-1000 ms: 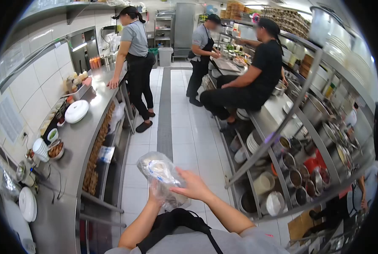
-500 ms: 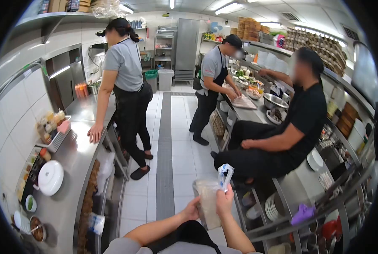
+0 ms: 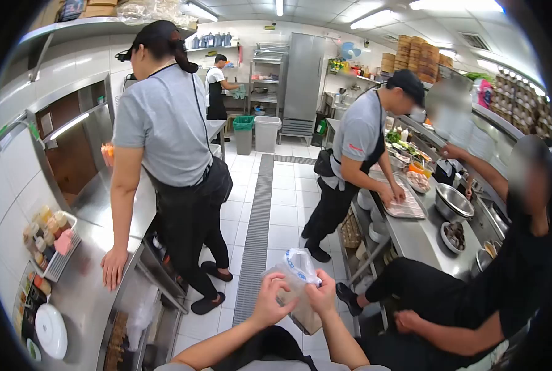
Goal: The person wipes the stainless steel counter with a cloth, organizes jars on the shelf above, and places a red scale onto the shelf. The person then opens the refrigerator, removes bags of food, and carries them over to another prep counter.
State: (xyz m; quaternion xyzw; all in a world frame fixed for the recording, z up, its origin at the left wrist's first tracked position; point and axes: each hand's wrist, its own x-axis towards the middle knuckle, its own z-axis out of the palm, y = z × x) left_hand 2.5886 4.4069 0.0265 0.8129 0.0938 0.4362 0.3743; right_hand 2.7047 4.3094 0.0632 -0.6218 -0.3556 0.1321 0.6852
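Note:
A clear plastic bag (image 3: 301,264) with blue print on its upper end hangs in front of me over the floor. Something pale fills its lower part; I cannot make out what. My right hand (image 3: 323,294) is closed on the bag's upper right side, below the printed end. At the bag's left side is my left hand (image 3: 273,299), its fingers curved and apart from the thumb, with a gap between them. Whether its fingertips touch the plastic is hard to tell.
A person in grey (image 3: 164,123) leans on the left steel counter (image 3: 90,272). Another person (image 3: 356,142) works over a tray (image 3: 405,201) at the right counter. A seated person in black (image 3: 492,284) is close on my right, legs stretching toward the aisle. Bins (image 3: 267,133) stand ahead.
My view has moved forward along the aisle. My left hand has loosened from the bag's side and risen, its fingers now apart. The right hand still grips the bag. A person at the back has come into view.

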